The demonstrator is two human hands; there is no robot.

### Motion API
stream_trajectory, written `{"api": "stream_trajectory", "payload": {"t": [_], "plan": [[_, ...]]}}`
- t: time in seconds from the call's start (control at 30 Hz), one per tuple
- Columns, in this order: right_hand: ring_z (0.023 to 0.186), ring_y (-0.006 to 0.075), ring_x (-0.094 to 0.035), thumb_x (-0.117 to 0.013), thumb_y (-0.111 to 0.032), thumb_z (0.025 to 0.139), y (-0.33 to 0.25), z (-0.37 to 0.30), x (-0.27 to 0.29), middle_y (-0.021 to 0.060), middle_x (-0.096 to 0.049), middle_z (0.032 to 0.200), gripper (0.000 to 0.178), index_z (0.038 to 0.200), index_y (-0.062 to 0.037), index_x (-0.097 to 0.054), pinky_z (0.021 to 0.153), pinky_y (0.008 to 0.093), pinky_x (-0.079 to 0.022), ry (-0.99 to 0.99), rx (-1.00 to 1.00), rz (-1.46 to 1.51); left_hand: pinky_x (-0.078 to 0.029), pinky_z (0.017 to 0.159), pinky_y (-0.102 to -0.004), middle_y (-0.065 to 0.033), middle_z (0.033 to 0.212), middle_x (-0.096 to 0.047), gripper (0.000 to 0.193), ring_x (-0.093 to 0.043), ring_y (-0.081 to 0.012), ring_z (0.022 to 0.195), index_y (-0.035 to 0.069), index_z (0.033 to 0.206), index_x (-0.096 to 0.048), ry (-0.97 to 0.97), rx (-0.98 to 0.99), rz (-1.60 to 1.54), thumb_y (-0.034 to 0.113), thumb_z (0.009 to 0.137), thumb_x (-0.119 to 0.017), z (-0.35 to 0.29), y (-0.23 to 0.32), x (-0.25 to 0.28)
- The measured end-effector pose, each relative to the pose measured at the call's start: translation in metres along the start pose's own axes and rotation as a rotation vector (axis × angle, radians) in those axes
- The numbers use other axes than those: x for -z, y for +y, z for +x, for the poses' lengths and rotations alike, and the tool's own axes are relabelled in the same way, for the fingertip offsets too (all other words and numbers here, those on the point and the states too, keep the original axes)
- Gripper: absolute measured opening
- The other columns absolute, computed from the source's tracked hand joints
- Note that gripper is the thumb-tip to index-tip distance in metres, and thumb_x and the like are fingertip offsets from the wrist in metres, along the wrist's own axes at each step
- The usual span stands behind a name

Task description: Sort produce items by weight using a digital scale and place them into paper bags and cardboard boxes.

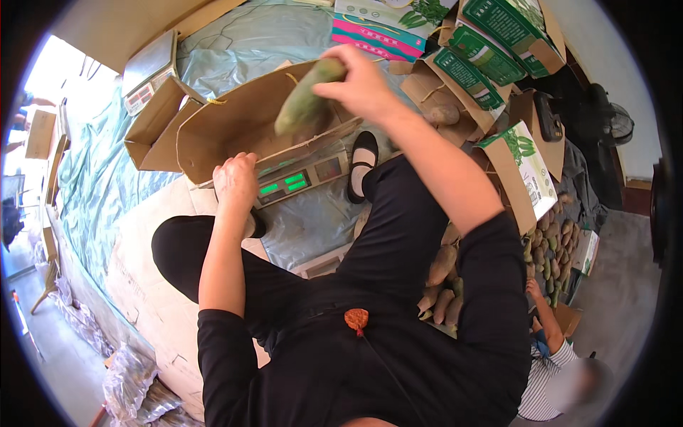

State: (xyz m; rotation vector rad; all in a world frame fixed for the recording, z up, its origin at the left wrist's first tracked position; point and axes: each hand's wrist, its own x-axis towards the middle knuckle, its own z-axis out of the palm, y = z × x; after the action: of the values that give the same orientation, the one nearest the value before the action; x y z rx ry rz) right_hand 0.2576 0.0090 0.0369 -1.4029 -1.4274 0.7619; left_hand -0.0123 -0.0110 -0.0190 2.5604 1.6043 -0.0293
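Observation:
My right hand (pixel 359 82) is closed around the upper end of a long, thick green vegetable (pixel 309 96), something like a large green radish. I hold it tilted over a long open cardboard box (pixel 206 139). At the box's near edge, my left hand (pixel 236 178) has its fingers bent over the rim. Beneath the box sits a digital scale (pixel 313 174) with lit green displays. A brownish shape shows inside the box under the held vegetable, partly hidden by it.
Another scale (pixel 151 67) stands at the far left. Printed cartons (pixel 487 60) are stacked at the far right, near a black fan (pixel 612 117). Piles of long brown-green vegetables (pixel 551 245) lie at my right, where another person (pixel 548 377) reaches in. Plastic sheeting (pixel 99 167) covers the floor.

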Motion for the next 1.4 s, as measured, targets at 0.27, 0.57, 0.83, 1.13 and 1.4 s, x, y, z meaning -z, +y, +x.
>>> {"api": "stream_trajectory", "payload": {"t": [0.27, 0.57, 0.83, 1.13, 1.4], "plan": [[0.1, 0.0325, -0.061, -0.07, -0.018, 0.069, 0.063, 0.016, -0.061, 0.017, -0.065, 0.103, 0.042, 0.108, -0.0048, -0.061, 0.088, 0.0396, -0.049, -0.158, -0.365, -0.484, -0.046, 0.078, -0.0441, -0.0084, 0.095, -0.064, 0.017, -0.062, -0.0284, 0.095, 0.01, 0.095, -0.064, -0.103, 0.001, 0.03, 0.007, 0.079, -0.059, 0.014, 0.012, 0.002], [0.1, 0.0229, -0.061, -0.064, -0.015, 0.078, -0.01, -0.038, 0.106, 0.014, -0.064, 0.107, 0.04, 0.117, -0.0045, -0.058, 0.085, 0.0347, -0.049, -0.305, -0.113, -0.313, -0.048, 0.077, -0.0432, -0.0099, 0.1, -0.064, 0.026, -0.062, -0.0307, 0.094, 0.009, 0.102, -0.063, -0.057, 0.001, 0.032, 0.012, 0.077, -0.065, 0.001, -0.003, 0.0], [0.095, 0.0272, -0.063, -0.07, -0.013, 0.07, 0.167, -0.254, 0.208, 0.0137, -0.066, 0.101, 0.038, 0.107, -0.0069, -0.063, 0.084, 0.0362, -0.05, 0.023, -0.681, -0.56, -0.049, 0.079, -0.0419, -0.0119, 0.102, -0.065, 0.026, -0.062, -0.0326, 0.094, 0.008, 0.105, -0.062, -0.095, 0.034, 0.036, 0.014, 0.079, -0.065, 0.007, 0.004, 0.0], [0.09, 0.0241, -0.062, -0.078, -0.011, 0.066, 0.248, -0.51, 0.149, 0.0153, -0.063, 0.102, 0.057, 0.115, 0.0058, -0.055, 0.078, 0.0377, -0.049, 0.575, -1.335, -0.34, -0.049, 0.078, -0.0421, -0.0108, 0.097, -0.064, 0.024, -0.062, -0.0329, 0.093, 0.008, 0.102, -0.062, -0.054, 0.048, 0.055, 0.015, 0.079, -0.064, 0.0, -0.001, 0.004], [0.105, 0.0336, -0.058, -0.084, -0.01, 0.063, 0.259, -0.57, 0.093, 0.0191, -0.051, 0.127, 0.091, 0.137, -0.0001, -0.031, 0.082, 0.0415, -0.052, 0.719, -1.637, -0.253, -0.046, 0.079, -0.0421, -0.0095, 0.093, -0.064, 0.018, -0.061, -0.0298, 0.093, 0.009, 0.096, -0.064, -0.07, 0.044, 0.008, 0.01, 0.08, -0.058, 0.005, 0.008, -0.002]]}}
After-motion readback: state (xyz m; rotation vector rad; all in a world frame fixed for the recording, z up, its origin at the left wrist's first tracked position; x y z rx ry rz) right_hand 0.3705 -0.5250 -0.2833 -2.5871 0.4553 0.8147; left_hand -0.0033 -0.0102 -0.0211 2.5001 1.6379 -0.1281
